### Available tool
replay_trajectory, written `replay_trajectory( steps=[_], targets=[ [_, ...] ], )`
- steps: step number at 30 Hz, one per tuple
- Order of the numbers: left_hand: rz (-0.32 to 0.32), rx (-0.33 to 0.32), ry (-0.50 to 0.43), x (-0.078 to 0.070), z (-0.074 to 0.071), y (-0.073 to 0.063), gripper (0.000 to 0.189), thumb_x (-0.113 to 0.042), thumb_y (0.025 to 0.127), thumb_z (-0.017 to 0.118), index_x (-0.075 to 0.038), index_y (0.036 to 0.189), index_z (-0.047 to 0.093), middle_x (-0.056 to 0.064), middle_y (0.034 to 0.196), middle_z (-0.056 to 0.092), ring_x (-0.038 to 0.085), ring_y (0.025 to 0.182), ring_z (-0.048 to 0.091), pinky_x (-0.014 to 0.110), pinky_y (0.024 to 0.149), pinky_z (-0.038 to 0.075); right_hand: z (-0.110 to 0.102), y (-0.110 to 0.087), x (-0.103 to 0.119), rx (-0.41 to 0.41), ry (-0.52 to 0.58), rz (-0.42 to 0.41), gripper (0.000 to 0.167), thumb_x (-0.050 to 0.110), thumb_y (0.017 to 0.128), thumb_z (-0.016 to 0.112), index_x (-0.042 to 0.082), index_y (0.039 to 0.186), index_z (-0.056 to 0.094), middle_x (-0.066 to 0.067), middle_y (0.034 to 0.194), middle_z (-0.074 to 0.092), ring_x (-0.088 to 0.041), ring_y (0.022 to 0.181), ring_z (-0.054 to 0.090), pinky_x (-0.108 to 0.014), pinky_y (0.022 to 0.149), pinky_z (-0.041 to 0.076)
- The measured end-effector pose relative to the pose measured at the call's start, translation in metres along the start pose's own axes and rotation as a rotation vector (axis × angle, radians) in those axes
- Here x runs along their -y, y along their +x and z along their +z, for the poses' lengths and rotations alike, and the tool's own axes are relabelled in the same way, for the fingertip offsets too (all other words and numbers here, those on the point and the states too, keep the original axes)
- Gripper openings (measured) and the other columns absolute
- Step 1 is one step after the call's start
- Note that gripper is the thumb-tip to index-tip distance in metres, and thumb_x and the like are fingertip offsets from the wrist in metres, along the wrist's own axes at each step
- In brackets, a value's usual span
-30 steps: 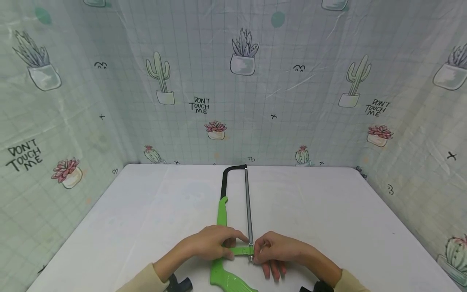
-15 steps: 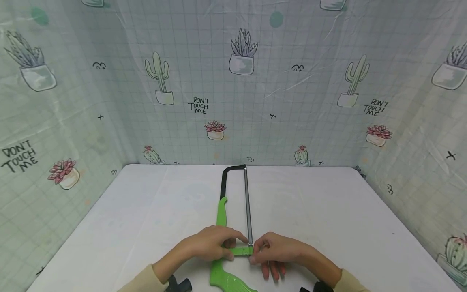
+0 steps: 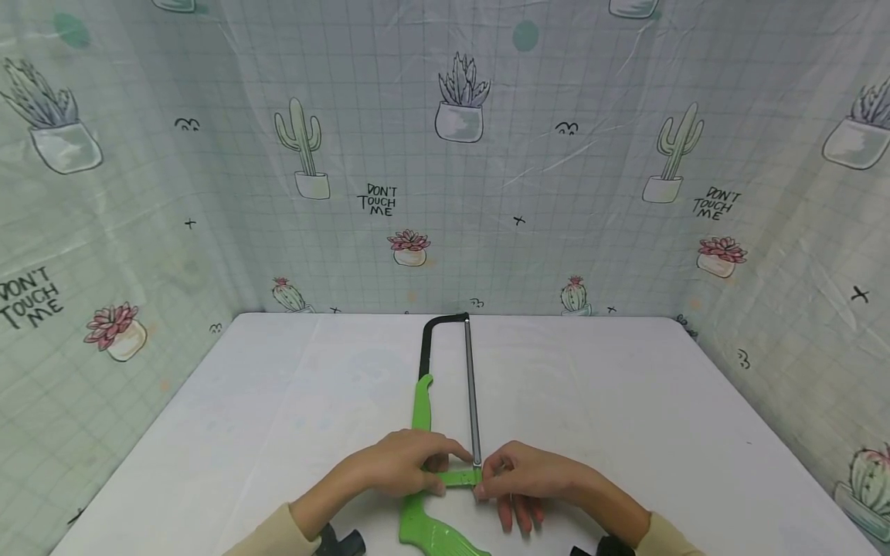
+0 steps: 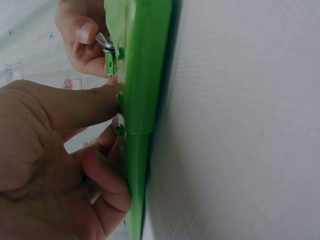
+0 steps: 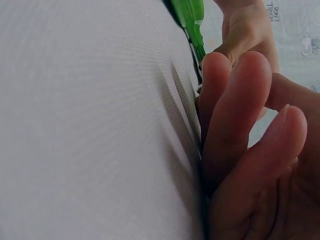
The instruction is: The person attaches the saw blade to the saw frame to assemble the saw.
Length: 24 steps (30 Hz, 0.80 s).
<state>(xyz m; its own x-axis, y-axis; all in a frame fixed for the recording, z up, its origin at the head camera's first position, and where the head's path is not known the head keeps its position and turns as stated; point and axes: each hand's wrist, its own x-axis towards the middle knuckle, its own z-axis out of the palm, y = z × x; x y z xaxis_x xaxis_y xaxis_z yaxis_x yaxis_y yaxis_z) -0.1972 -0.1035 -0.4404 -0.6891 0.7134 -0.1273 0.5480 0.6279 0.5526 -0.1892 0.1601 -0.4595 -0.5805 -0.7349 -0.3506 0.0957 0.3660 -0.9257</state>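
Note:
A hacksaw (image 3: 422, 405) with a green handle and black front frame lies flat on the white table, its grey blade (image 3: 472, 386) on the right side. My left hand (image 3: 399, 463) holds the green frame above the handle, thumb and fingers bent against it in the left wrist view. At the blade's near end, the thumb and index finger of my right hand (image 3: 531, 471) pinch a small metal wing nut (image 4: 106, 42). Those fingers cover the nut in the head view. The other right fingers hang loosely over the table in the right wrist view.
The white table (image 3: 313, 386) reaches to a printed cloth backdrop (image 3: 501, 177) with cactus drawings at the back and sides. Dark wrist gear (image 3: 341, 540) shows under the left forearm, and more dark gear (image 3: 612, 547) under the right one.
The right thumb and fingertips have shifted slightly left and now cover the wing nut, which showed a second ago. The left hand and hacksaw stay in place.

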Motion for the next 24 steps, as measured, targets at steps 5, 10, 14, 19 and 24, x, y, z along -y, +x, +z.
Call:
replay_trajectory(
  steps=[5, 10, 14, 19, 24],
  targets=[
    [0.002, -0.002, 0.002, 0.0002, 0.0002, -0.0002, 0.047, -0.022, 0.089, 0.079, -0.034, 0.133, 0.067, -0.019, 0.094, 0.063, -0.004, 0.084, 0.054, 0.021, 0.077, 0.046, -0.0002, 0.0006, 0.0004, 0.008, -0.002, 0.014, 0.021, 0.026, 0.096, 0.066, 0.006, 0.090, 0.066, 0.000, 0.061, 0.068, -0.005, 0.040, 0.057, -0.019, 0.036, 0.039],
    [0.003, -0.005, 0.006, 0.0004, 0.0004, -0.0001, 0.047, -0.022, 0.089, 0.079, -0.035, 0.133, 0.067, -0.019, 0.095, 0.063, -0.004, 0.084, 0.054, 0.021, 0.077, 0.046, -0.0016, -0.0001, -0.0001, 0.025, -0.005, 0.014, 0.014, 0.022, 0.094, 0.064, 0.008, 0.095, 0.067, 0.001, 0.062, 0.069, -0.004, 0.041, 0.058, -0.018, 0.037, 0.040],
    [0.002, -0.004, 0.007, 0.0000, 0.0002, -0.0001, 0.047, -0.022, 0.089, 0.079, -0.035, 0.133, 0.067, -0.019, 0.095, 0.063, -0.004, 0.084, 0.054, 0.021, 0.077, 0.045, -0.0026, -0.0005, -0.0001, 0.034, -0.009, 0.012, 0.011, 0.021, 0.094, 0.063, 0.010, 0.094, 0.065, 0.001, 0.063, 0.069, -0.004, 0.042, 0.059, -0.018, 0.038, 0.040],
    [0.003, -0.007, 0.004, -0.0008, -0.0008, -0.0004, 0.046, -0.023, 0.089, 0.079, -0.035, 0.133, 0.067, -0.019, 0.095, 0.063, -0.003, 0.084, 0.054, 0.021, 0.078, 0.045, -0.0036, -0.0007, 0.0004, 0.035, -0.017, 0.009, 0.009, 0.019, 0.093, 0.062, 0.011, 0.094, 0.065, 0.001, 0.063, 0.069, -0.004, 0.042, 0.058, -0.018, 0.038, 0.040],
    [0.007, -0.010, 0.008, -0.0011, -0.0008, -0.0005, 0.046, -0.022, 0.089, 0.079, -0.034, 0.132, 0.068, -0.019, 0.094, 0.063, -0.004, 0.083, 0.054, 0.021, 0.077, 0.045, -0.0039, -0.0007, 0.0006, 0.045, -0.008, 0.014, 0.006, 0.016, 0.094, 0.062, 0.010, 0.094, 0.065, 0.001, 0.063, 0.070, -0.003, 0.042, 0.058, -0.017, 0.038, 0.040]
  ],
)
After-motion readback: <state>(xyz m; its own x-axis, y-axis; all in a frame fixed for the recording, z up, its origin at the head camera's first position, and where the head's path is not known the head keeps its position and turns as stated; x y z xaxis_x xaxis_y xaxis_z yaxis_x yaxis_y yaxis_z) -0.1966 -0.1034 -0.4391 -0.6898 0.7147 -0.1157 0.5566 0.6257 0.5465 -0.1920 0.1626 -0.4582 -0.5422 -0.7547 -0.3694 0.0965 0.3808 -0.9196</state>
